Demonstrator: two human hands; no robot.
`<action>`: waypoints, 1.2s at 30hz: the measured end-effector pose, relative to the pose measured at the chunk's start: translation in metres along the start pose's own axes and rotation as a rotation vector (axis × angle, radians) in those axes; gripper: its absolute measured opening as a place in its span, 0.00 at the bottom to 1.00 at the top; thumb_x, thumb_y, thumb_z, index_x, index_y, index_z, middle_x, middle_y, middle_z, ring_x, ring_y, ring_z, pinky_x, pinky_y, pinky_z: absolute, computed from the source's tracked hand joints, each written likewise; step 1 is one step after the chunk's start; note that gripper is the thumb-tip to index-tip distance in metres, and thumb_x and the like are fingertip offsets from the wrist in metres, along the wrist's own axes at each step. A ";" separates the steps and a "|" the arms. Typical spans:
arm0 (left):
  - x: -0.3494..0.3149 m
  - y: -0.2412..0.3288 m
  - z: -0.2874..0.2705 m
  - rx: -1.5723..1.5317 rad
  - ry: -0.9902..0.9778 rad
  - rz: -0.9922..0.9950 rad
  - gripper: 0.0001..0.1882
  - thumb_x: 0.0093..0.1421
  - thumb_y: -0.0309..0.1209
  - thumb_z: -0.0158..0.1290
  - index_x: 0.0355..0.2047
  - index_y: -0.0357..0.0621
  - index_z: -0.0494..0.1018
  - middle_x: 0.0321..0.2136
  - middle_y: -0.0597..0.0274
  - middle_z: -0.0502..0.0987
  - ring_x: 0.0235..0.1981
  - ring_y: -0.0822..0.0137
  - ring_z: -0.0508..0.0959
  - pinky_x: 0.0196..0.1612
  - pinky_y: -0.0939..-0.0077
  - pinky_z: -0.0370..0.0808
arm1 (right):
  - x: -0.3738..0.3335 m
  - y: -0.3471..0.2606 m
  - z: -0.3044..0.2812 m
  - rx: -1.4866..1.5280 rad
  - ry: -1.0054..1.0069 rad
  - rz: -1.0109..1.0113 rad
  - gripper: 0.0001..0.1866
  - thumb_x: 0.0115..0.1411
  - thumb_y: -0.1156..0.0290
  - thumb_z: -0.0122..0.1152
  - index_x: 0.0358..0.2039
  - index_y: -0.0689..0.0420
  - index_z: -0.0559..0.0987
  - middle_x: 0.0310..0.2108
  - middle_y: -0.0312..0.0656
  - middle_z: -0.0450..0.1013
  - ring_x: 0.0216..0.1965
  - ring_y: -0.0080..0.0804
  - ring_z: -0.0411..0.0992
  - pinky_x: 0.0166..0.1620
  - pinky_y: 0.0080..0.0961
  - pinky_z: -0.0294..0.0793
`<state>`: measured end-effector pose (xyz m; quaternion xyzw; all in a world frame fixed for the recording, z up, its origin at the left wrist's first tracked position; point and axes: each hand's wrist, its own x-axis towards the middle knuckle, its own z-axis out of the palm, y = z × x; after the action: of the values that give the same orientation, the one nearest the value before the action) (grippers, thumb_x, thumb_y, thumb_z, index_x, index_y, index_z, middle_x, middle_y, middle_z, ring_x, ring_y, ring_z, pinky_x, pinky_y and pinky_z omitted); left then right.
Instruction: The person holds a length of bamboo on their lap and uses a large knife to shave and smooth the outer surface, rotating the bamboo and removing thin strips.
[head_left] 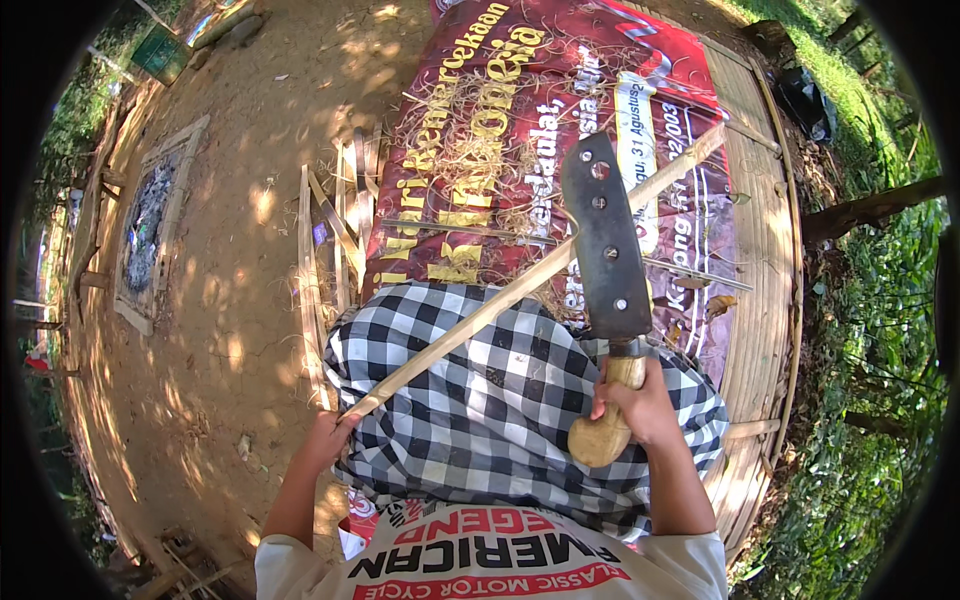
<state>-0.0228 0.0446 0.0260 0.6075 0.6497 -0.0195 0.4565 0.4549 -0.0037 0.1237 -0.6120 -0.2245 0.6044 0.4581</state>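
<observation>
My left hand [326, 436] is closed round the near end of a long pale bamboo strip [470, 320]. The strip slants up to the right across my lap and runs behind the blade of a cleaver [606, 250]. My right hand [640, 406] grips the cleaver's rounded wooden handle [600, 432]. Its broad dark blade, with several rivets or holes, points away from me. Blade and strip cross over the banner; whether they touch I cannot tell. A black-and-white checked cloth [480, 390] covers my lap.
Curly shavings [470, 150] lie on a red printed banner [420, 90] over a bamboo platform [765, 260]. Several split strips [345, 220] lie beside its left edge. A framed ash pit [150, 230] is set in the dirt at left. Greenery [880, 400] borders the right.
</observation>
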 end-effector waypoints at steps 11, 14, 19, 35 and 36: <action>-0.001 -0.010 0.008 0.005 0.060 0.064 0.27 0.62 0.46 0.52 0.20 0.30 0.71 0.10 0.59 0.66 0.15 0.70 0.68 0.20 0.68 0.66 | 0.005 -0.013 0.003 -0.016 -0.056 0.027 0.08 0.46 0.85 0.52 0.30 0.66 0.71 0.19 0.43 0.69 0.18 0.31 0.70 0.25 0.28 0.72; -0.014 0.011 -0.002 -0.040 0.061 0.043 0.27 0.62 0.45 0.52 0.18 0.30 0.71 0.09 0.58 0.66 0.13 0.70 0.69 0.19 0.69 0.66 | 0.009 -0.011 -0.005 -0.036 -0.085 0.075 0.09 0.44 0.84 0.55 0.30 0.66 0.72 0.20 0.43 0.70 0.19 0.30 0.71 0.25 0.27 0.72; -0.002 -0.016 0.008 -0.009 0.007 0.064 0.26 0.63 0.46 0.50 0.23 0.31 0.70 0.13 0.61 0.66 0.18 0.72 0.65 0.22 0.68 0.65 | 0.016 -0.033 -0.004 0.287 0.072 -0.097 0.11 0.44 0.83 0.54 0.31 0.66 0.71 0.20 0.43 0.69 0.18 0.30 0.70 0.24 0.27 0.72; 0.003 -0.019 0.006 -0.139 -0.001 -0.049 0.27 0.61 0.48 0.53 0.19 0.31 0.73 0.08 0.60 0.66 0.11 0.69 0.71 0.17 0.70 0.67 | 0.019 0.006 0.034 -0.087 -0.180 0.076 0.09 0.45 0.85 0.54 0.30 0.67 0.70 0.20 0.44 0.69 0.18 0.33 0.71 0.25 0.29 0.72; -0.004 0.002 -0.001 -0.169 -0.036 -0.066 0.28 0.61 0.48 0.53 0.19 0.31 0.73 0.07 0.61 0.66 0.12 0.69 0.73 0.16 0.70 0.67 | 0.019 0.006 0.027 0.013 -0.157 0.158 0.10 0.45 0.84 0.55 0.31 0.67 0.71 0.20 0.45 0.70 0.19 0.32 0.71 0.25 0.29 0.72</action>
<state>-0.0221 0.0430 0.0300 0.5447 0.6603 0.0094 0.5170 0.4310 0.0170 0.1125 -0.5755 -0.2070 0.6861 0.3940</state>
